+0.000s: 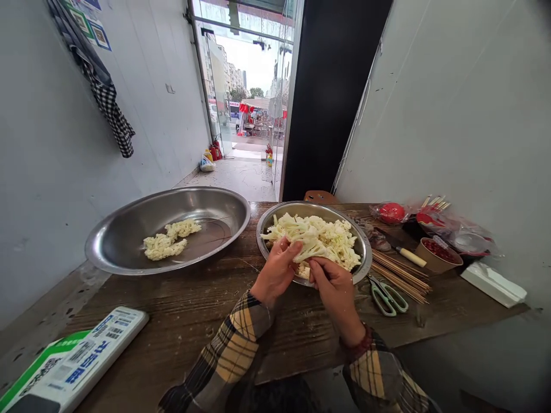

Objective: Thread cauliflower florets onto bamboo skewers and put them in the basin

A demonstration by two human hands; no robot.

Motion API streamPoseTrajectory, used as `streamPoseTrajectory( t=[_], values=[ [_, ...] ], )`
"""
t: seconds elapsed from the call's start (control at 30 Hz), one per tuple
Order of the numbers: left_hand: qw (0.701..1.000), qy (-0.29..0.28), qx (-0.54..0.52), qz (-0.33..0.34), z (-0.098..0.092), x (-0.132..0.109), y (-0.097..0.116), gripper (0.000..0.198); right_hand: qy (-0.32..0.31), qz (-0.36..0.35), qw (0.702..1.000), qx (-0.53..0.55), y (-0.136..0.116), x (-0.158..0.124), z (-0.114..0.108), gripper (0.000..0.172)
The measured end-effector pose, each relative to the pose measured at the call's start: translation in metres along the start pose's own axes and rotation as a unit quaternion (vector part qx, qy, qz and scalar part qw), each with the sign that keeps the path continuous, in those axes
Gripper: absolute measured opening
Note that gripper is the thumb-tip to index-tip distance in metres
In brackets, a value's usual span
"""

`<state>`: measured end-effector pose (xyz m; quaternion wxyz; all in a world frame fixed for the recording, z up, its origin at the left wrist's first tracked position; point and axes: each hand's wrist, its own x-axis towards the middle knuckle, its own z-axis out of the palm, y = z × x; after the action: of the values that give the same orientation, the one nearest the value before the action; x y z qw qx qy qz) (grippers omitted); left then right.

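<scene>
My left hand [279, 269] is closed around a pale cauliflower floret [306, 240] over the near side of a round metal bowl. Its thumb and fingers press on the stems. My right hand [334, 287] is closed in a pinch at the lower end of the same floret; whether a skewer is between its fingers I cannot tell. The metal bowl [367, 261] is heaped with loose cauliflower [340, 244]. To the left, a wide steel basin [215, 255] contains a few rows of cauliflower [166, 246] lying on its bottom.
Right of the bowl lie bamboo skewers [400, 275], green-handled scissors [387, 297] and a knife with a wooden handle [412, 256]. Farther right stand a paper tub of red bits [439, 251], plastic-wrapped items [456, 226] and a white box [493, 284]. A printed white box [99, 350] lies front left.
</scene>
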<state>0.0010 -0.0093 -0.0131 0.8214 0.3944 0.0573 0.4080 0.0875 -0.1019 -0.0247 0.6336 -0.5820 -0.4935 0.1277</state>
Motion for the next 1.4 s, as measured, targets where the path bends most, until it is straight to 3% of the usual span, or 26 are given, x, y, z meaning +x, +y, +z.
streamPoseTrajectory(
  t=[0.27,0.7,0.93,1.27,1.4],
  values=[
    [0.999,0.049,0.007,-0.001,0.007,0.0,0.002,0.042,0.015,0.021,1.0,-0.018,0.005,0.001,0.002,0.025],
    [0.999,0.034,0.024,-0.009,0.009,-0.001,-0.001,0.036,0.027,0.026,0.999,-0.036,0.004,0.0,0.001,0.029],
    [0.999,0.041,-0.003,-0.011,0.003,0.001,0.004,0.034,-0.015,0.054,0.998,-0.015,0.008,0.001,-0.001,0.031],
    [0.994,0.103,-0.026,0.029,-0.003,0.004,0.006,0.033,-0.085,0.014,0.994,-0.073,0.013,-0.003,0.0,0.027],
    [0.993,0.104,-0.03,0.043,-0.001,0.003,0.003,0.034,-0.057,-0.019,0.994,-0.094,0.009,-0.005,0.001,0.026]
  ],
)
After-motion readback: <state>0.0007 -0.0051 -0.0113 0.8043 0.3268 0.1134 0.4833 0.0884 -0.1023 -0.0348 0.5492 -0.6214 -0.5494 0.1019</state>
